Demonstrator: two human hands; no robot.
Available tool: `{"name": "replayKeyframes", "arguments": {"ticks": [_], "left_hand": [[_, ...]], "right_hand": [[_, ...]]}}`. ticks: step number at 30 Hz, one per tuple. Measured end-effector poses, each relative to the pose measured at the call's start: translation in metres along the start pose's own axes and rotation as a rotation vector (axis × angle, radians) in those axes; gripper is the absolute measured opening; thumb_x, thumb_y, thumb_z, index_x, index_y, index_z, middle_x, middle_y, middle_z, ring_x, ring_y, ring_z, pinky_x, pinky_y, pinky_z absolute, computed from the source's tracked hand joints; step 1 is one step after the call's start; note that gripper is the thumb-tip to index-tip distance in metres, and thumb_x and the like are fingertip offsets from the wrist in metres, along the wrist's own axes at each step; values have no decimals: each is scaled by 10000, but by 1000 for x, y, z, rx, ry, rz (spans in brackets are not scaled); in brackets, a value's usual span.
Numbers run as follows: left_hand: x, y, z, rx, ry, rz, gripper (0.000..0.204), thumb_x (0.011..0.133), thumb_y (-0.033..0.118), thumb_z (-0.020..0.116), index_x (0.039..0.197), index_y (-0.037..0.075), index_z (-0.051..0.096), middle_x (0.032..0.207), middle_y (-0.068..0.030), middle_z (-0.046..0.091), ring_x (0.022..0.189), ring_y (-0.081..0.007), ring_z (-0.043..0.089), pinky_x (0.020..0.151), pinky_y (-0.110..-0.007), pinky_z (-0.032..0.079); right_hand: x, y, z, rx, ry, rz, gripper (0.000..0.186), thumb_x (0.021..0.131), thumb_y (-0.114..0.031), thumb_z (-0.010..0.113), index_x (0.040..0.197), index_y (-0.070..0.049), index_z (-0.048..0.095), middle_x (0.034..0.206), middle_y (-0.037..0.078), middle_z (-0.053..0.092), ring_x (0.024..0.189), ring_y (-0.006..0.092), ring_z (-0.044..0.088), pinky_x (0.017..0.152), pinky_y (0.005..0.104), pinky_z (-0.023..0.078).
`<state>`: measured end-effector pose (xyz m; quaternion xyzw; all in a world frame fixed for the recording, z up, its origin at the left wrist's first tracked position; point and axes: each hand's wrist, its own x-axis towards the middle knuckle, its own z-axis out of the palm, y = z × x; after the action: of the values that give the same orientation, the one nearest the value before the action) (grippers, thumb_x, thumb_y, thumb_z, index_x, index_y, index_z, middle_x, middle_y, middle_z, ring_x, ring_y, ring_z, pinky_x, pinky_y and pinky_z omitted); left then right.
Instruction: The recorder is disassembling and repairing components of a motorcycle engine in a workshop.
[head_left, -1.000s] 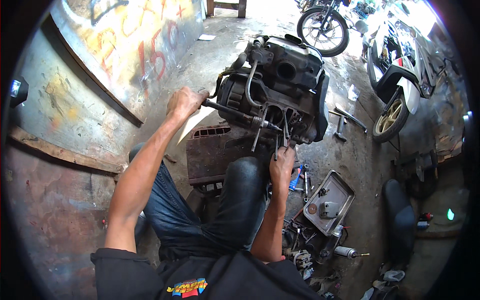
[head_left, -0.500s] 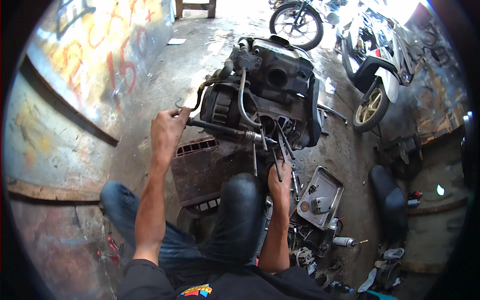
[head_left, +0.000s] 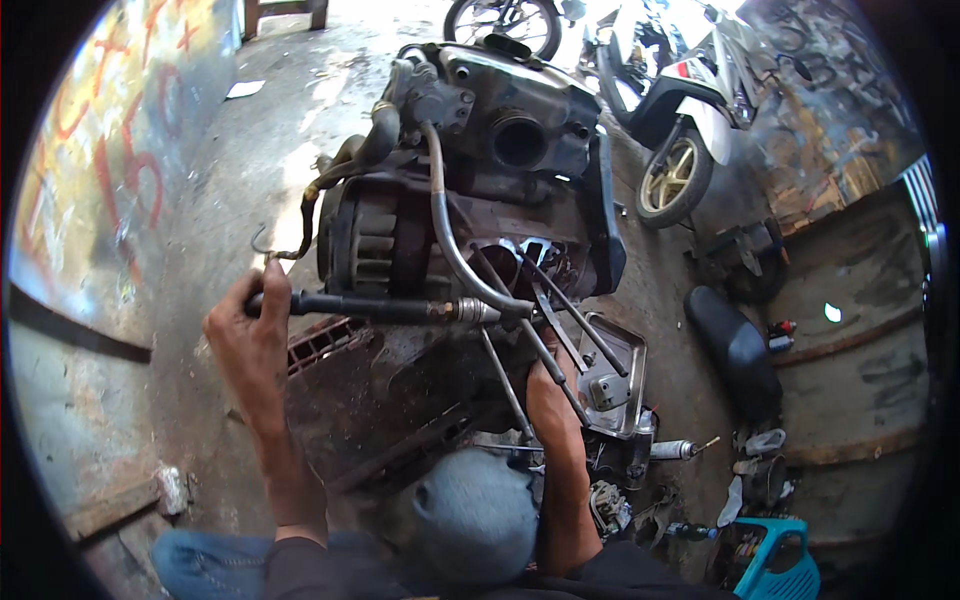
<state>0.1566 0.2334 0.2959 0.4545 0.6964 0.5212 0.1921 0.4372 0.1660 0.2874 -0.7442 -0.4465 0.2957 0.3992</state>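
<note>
My left hand (head_left: 245, 340) is closed round the black handle of a long tool (head_left: 370, 308), whose silver end sits at the lower front of a dismantled engine (head_left: 510, 90). A curved metal tube (head_left: 438, 210) runs down over the engine to near that end. My right hand (head_left: 555, 385) is beneath the long studs (head_left: 600, 345) and a flat metal bar (head_left: 555, 330) at the engine's opening, its fingers curled and mostly hidden. A hose with a hook-shaped wire (head_left: 300, 235) hangs just above my left hand.
Motorcycles (head_left: 680, 90) stand behind. At right lie a metal tray (head_left: 625, 410) with parts, a black seat (head_left: 735, 355), a spray can (head_left: 672, 450) and a turquoise plastic item (head_left: 790, 570). A painted wall (head_left: 90, 180) borders the left; my knee (head_left: 470, 510) is below the engine.
The view has moved closer over the engine, which looks larger. My left hand has shifted lower in the picture with the tool, and my right hand has become more hidden behind the studs.
</note>
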Motion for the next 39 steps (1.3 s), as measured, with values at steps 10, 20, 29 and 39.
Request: {"name": "replayKeyframes", "arguments": {"ticks": [10,20,29,39], "left_hand": [[3,2,-12,15,-142,-14,542,960,490,714,859,-42,705,647,-8,523,633,-95,449,567,-298,366],[15,21,-40,-219,-580,-228,446,943,459,757,988,20,695,593,101,402,486,-10,291,446,-239,194],[21,21,-65,-286,-533,-389,315,986,388,726,892,113,607,593,126,331,427,2,266,385,-215,175],[33,73,-64,-91,-652,-568,352,996,380,711,931,37,665,615,130,303,440,2,250,391,-224,173]], "right_hand": [[1,21,1,-95,13,-194,446,1133,-333,382,1216,45,604,1022,225,645,965,323,591,946,401,472],[13,26,4,110,-72,-116,429,1077,-292,470,1067,99,646,961,357,645,946,514,582,794,498,480],[18,10,-6,146,-217,61,378,1074,-198,421,1085,119,626,941,314,669,816,309,605,742,432,467],[17,8,-5,162,-246,97,657,1116,-456,384,959,124,649,762,342,609,698,520,529,665,532,433]]}}
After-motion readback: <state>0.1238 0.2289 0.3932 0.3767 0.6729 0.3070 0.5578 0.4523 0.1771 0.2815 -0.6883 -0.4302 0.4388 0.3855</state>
